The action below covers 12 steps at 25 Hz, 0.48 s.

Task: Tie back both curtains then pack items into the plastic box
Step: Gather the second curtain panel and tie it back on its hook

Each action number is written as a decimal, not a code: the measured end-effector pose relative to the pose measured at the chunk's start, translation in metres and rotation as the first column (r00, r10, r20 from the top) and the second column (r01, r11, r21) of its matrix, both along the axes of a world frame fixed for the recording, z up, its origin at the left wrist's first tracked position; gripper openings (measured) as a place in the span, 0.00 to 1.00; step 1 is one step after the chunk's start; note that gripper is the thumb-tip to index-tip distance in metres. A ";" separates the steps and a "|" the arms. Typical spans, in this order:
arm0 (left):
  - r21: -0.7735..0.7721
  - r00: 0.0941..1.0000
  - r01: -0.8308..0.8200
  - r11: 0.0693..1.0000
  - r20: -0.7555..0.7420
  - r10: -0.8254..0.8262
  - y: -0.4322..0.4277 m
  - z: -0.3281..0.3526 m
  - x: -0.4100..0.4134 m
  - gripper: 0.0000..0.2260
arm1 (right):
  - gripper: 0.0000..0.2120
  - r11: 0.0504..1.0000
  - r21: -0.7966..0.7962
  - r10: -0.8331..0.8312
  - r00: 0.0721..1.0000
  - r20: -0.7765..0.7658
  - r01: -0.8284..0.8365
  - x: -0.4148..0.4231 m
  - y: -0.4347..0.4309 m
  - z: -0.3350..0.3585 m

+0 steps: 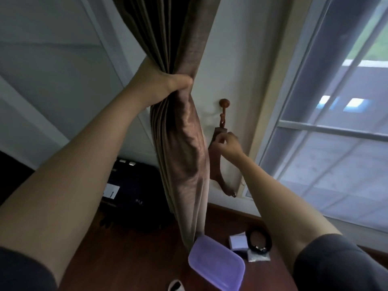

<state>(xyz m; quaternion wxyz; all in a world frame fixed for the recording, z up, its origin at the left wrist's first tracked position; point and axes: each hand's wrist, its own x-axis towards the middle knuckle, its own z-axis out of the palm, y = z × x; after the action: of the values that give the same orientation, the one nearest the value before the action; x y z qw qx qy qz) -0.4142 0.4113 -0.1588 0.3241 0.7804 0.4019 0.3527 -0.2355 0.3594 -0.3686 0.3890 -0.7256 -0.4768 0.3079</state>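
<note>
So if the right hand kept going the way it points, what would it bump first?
The right hand pinches the brown tieback hanging from the wooden hook. Straight on, up and left, it would probably meet the white wall behind, or the curtain; depth is unclear.

We see the curtain (184, 143) as heavy brown cloth, pleated, with a faint satin sheen where it bunches. Just right of the curtain, the tieback (216, 164) is matching matt cloth, below a turned wooden knob (224, 102) with a glossy varnish. Below the curtain, the box lid (218, 265) is smooth, frosted lilac plastic, and the bench (136, 259) is reddish, polished wood.
</note>
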 end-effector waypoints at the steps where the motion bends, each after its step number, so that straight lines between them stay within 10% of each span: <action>1: 0.005 1.000 -0.001 1.000 -0.004 0.001 0.001 -0.001 0.002 0.27 | 0.06 0.998 0.051 -0.041 0.997 -0.059 0.044 0.002 -0.009 0.000; 5: 0.005 0.999 -0.046 0.999 -0.025 0.046 0.002 -0.007 0.017 0.30 | 0.17 0.989 0.122 -0.061 0.984 -0.168 0.083 0.040 -0.048 0.011; 12: -0.048 0.998 -0.056 0.997 -0.005 0.056 -0.032 -0.027 0.064 0.28 | 0.16 0.996 -0.043 0.093 0.943 0.319 -0.084 0.123 -0.110 0.077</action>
<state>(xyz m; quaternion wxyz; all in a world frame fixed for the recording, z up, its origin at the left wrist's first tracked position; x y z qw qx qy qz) -0.3501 0.3794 -0.1862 0.3321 0.7615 0.4326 0.3502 -0.1126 0.2496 -0.2917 0.2817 -0.7493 -0.5613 0.2098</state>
